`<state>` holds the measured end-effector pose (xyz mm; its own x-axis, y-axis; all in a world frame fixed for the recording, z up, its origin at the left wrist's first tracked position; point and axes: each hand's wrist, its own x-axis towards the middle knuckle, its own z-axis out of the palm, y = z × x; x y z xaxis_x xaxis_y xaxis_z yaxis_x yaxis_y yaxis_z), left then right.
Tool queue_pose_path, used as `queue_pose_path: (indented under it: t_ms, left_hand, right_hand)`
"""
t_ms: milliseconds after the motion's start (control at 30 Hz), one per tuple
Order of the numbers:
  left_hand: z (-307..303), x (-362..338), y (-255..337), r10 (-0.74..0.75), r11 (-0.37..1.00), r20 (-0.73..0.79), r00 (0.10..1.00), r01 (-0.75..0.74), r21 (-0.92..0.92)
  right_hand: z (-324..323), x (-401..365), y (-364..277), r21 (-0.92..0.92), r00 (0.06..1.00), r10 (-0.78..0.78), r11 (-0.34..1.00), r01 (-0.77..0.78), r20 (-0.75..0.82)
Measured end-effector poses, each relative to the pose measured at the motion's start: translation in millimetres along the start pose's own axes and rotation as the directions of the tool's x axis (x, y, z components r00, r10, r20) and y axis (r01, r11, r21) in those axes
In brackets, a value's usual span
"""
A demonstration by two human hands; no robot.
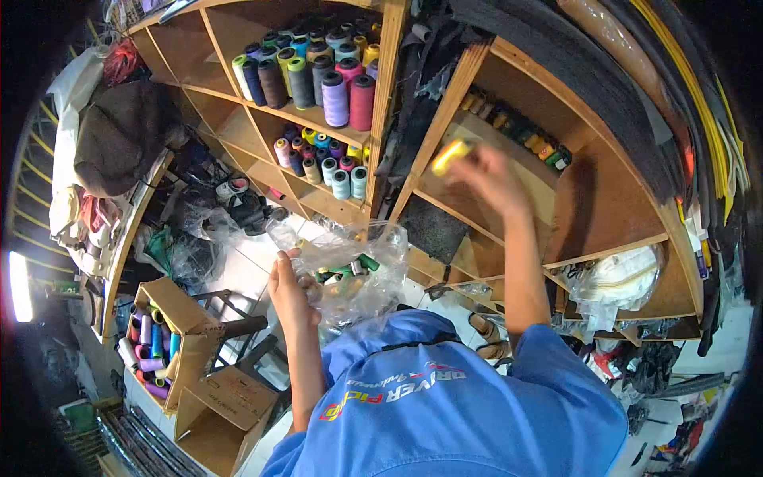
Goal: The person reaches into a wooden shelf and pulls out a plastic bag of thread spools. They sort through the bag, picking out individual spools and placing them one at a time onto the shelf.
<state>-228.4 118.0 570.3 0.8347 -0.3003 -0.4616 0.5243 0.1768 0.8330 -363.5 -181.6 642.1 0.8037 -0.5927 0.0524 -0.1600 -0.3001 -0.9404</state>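
Observation:
My left hand (289, 292) is closed on the edge of a clear plastic bag (383, 238), held in front of my body. Inside the bag lie several thread spools, among them a green spool (368, 261). My right hand (494, 181) is raised before the right-hand shelf and grips a yellow thread spool (451, 157); motion blurs both slightly. Just beyond that hand, a row of small dark and yellow spools (520, 131) stands along the back of the shelf compartment.
Thread cones (336, 99) fill two compartments of the wooden shelf (387, 95) ahead. At lower left, a cardboard box (181, 318) holds more cones above another carton (230, 405). Dark fabric (628, 103) hangs at upper right. A bagged white bundle (624, 278) lies on a low shelf.

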Motion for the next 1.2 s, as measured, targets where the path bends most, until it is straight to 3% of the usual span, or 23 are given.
queue_pose_path:
  t_ms: [100,167,267,300,400,433,533,567,667,767,867,933,1200]
  left_hand:
    - [1.9,-2.1,-3.2,0.042,0.999,-0.059,0.997,-0.041,0.021]
    - [-1.5,-3.4,-5.5,0.033,0.999,-0.073,0.997,-0.033,0.008]
    - [-12.1,-3.7,-9.8,0.033,0.999,-0.072,0.997,-0.033,-0.01]
    - [-14.1,-5.2,-9.3,0.042,0.999,-0.056,0.998,-0.043,-0.013]
    - [-17.6,-4.5,-15.2,0.082,0.996,-0.093,0.992,-0.084,-0.013]
    - [-18.7,-3.9,-16.6,0.097,0.995,-0.121,0.988,-0.099,-0.009]
    - [-21.0,-9.7,-12.2,0.048,0.999,-0.128,0.991,-0.048,-0.003]
    - [-19.9,-11.9,-10.2,0.061,0.998,-0.13,0.99,-0.058,0.026]
    - [-17.7,-12.0,-7.3,0.075,0.995,-0.118,0.99,-0.067,0.074]
    - [-22.7,-5.0,-11.4,0.063,0.997,-0.109,0.992,-0.058,0.047]
    - [-18.6,-2.0,-11.6,0.088,0.996,-0.137,0.987,-0.086,0.019]
    - [-14.8,-4.0,-8.9,0.087,0.996,-0.163,0.983,-0.086,0.014]
    - [-16.9,0.6,-11.2,0.05,0.999,-0.139,0.989,-0.052,-0.01]
  right_hand:
    - [-43.8,50.9,36.8,0.013,0.904,0.025,1.0,-0.021,-0.428]
    - [-58.6,89.7,65.9,-0.198,0.832,0.051,0.961,-0.191,-0.553]
    - [-57.5,131.2,88.4,-0.585,0.812,0.014,0.686,-0.432,-0.583]
    - [-55.2,136.7,96.4,-0.648,0.841,-0.058,0.667,-0.368,-0.538]
    - [-53.3,160.2,132.7,-0.655,0.83,-0.07,0.652,-0.381,-0.553]
    - [-52.3,157.7,133.2,-0.615,0.819,-0.082,0.704,-0.356,-0.568]
    - [-53.4,175.3,171.7,-0.735,0.776,-0.357,0.649,-0.195,-0.52]
    - [-51.4,181.8,182.3,-0.762,0.637,-0.52,0.624,-0.172,-0.569]
    - [-52.2,177.7,170.4,-0.837,0.753,-0.431,0.468,-0.285,-0.497]
    - [-59.9,188.1,197.3,-0.845,0.701,-0.51,0.466,-0.262,-0.499]
    - [-57.5,178.2,177.4,-0.812,0.791,-0.353,0.509,-0.286,-0.5]
    - [-59.2,185.0,184.1,-0.801,0.796,-0.299,0.489,-0.346,-0.526]
    - [-51.2,173.6,178.0,-0.685,0.681,-0.348,0.658,-0.312,-0.644]
